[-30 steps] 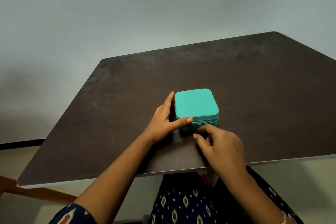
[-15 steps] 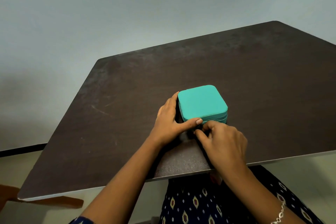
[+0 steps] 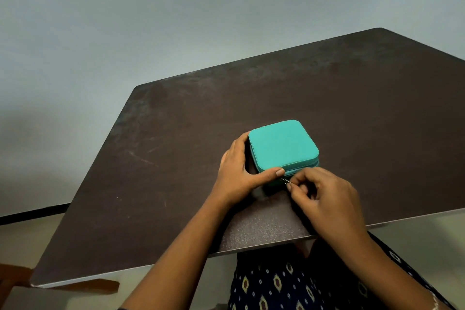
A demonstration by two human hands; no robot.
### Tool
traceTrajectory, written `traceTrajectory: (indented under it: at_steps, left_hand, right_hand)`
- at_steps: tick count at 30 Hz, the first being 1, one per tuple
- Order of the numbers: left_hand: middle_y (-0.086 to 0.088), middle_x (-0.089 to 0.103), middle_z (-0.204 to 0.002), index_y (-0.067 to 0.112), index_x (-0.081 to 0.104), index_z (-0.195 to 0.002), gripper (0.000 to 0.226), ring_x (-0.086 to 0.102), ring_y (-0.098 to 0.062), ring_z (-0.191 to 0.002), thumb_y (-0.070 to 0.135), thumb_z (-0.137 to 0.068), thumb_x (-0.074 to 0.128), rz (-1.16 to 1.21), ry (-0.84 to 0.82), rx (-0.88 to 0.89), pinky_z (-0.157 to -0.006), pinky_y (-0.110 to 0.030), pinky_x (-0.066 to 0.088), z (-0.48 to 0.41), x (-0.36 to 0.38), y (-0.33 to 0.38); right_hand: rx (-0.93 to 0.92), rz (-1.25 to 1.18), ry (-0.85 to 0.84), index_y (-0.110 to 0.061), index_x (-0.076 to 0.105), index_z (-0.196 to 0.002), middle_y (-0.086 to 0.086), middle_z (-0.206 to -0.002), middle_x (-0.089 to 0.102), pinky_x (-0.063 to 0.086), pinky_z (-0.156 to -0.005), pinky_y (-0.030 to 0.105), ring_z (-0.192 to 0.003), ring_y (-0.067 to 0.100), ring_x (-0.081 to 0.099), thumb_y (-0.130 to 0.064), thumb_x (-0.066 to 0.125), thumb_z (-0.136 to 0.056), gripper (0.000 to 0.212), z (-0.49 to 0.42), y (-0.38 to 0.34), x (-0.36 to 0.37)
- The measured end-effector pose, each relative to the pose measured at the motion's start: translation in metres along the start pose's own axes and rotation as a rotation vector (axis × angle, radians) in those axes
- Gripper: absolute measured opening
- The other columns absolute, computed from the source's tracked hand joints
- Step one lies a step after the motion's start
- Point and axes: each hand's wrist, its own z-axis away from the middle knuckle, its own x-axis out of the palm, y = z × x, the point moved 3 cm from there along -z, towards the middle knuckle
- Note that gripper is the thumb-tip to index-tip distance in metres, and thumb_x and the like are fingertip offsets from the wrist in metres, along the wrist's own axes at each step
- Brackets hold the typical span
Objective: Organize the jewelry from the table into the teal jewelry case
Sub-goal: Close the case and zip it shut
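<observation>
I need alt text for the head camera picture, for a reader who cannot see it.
A closed teal jewelry case sits on a dark table; the left hand grips its left side and the right hand pinches the small metal zipper pull on its near side.

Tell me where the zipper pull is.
In the head view, the zipper pull sticks out of the teal case's near side, pinched by the right hand beside the left hand's thumb.
</observation>
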Motion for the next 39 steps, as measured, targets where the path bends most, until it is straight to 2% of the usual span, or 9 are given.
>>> traceTrajectory:
  at_steps: [6,10,14,19,21,25,33,37,39]
  left_hand:
    - [0.014,0.042,-0.136,0.045,0.025,-0.131,0.101,0.034,-0.018,-0.132,0.079,-0.045,0.065,-0.01,-0.068,-0.028,-0.107,-0.048,0.033,-0.001,0.0,-0.001]
    - [0.014,0.037,-0.14,0.051,0.016,-0.132,0.105,0.029,-0.019,-0.135,0.076,-0.044,0.069,-0.031,-0.099,-0.028,-0.11,-0.049,0.029,-0.001,-0.001,-0.001]
    - [0.013,0.04,-0.137,0.047,0.019,-0.134,0.108,0.031,-0.019,-0.134,0.075,-0.044,0.071,-0.022,-0.095,-0.033,-0.11,-0.048,0.03,-0.001,-0.002,-0.001]
    - [0.013,0.041,-0.136,0.045,0.021,-0.134,0.106,0.031,-0.018,-0.133,0.071,-0.045,0.072,-0.011,-0.095,-0.037,-0.109,-0.048,0.03,-0.001,-0.003,-0.003]
    - [0.013,0.04,-0.136,0.045,0.021,-0.134,0.104,0.03,-0.018,-0.133,0.067,-0.047,0.073,-0.009,-0.098,-0.043,-0.109,-0.048,0.03,-0.001,-0.003,-0.003]
    - [0.015,0.041,-0.135,0.048,0.023,-0.132,0.102,0.032,-0.018,-0.133,0.067,-0.046,0.074,0.01,-0.099,-0.045,-0.109,-0.048,0.031,-0.002,-0.003,-0.005]
    - [0.016,0.042,-0.134,0.047,0.025,-0.131,0.1,0.033,-0.017,-0.132,0.064,-0.047,0.076,0.025,-0.094,-0.053,-0.108,-0.047,0.032,-0.002,-0.003,-0.005]
    - [0.016,0.041,-0.135,0.046,0.025,-0.132,0.099,0.033,-0.017,-0.132,0.064,-0.048,0.075,0.016,-0.099,-0.046,-0.108,-0.048,0.033,-0.002,-0.003,-0.005]
    - [0.016,0.041,-0.135,0.046,0.025,-0.132,0.099,0.033,-0.017,-0.132,0.063,-0.048,0.075,0.013,-0.098,-0.04,-0.107,-0.048,0.033,-0.001,-0.003,-0.004]
  right_hand:
    - [-0.073,-0.036,0.014,-0.02,0.059,-0.064,-0.007,-0.06,0.052,0.038,-0.048,0.027,-0.051,0.009,0.048,-0.01,0.073,-0.072,0.018,0.001,0.003,-0.003]
    - [-0.121,-0.027,0.0,-0.02,0.059,-0.066,-0.008,-0.061,0.052,0.036,-0.048,0.021,-0.051,0.009,0.047,-0.01,0.073,-0.071,0.018,0.001,0.003,-0.002]
    - [-0.123,-0.046,-0.017,-0.019,0.057,-0.064,-0.008,-0.06,0.051,0.035,-0.052,0.021,-0.062,0.014,0.049,-0.009,0.071,-0.072,0.018,-0.003,0.009,-0.004]
    - [-0.132,-0.076,-0.002,-0.017,0.057,-0.063,-0.009,-0.059,0.048,0.033,-0.051,0.013,-0.06,0.012,0.049,-0.019,0.061,-0.07,0.009,-0.008,0.024,-0.019]
    - [-0.124,-0.067,0.011,-0.018,0.057,-0.063,-0.007,-0.059,0.049,0.033,-0.05,0.013,-0.059,0.013,0.049,-0.018,0.064,-0.072,0.011,-0.009,0.031,-0.025]
    - [-0.073,-0.074,0.034,-0.016,0.059,-0.062,-0.004,-0.059,0.052,0.033,-0.05,0.015,-0.061,0.016,0.05,-0.006,0.072,-0.072,0.019,-0.013,0.042,-0.031]
    - [-0.05,0.014,0.047,-0.016,0.06,-0.063,-0.005,-0.06,0.053,0.035,-0.051,0.02,-0.066,0.016,0.051,-0.007,0.07,-0.073,0.016,-0.025,0.049,-0.041]
    - [-0.045,0.044,0.06,-0.014,0.059,-0.064,-0.004,-0.061,0.053,0.035,-0.05,0.022,-0.054,0.014,0.049,-0.007,0.068,-0.074,0.014,-0.033,0.051,-0.041]
    - [-0.044,0.057,0.053,-0.013,0.06,-0.065,-0.004,-0.062,0.054,0.034,-0.051,0.022,-0.055,0.009,0.049,-0.007,0.068,-0.074,0.013,-0.04,0.051,-0.04]
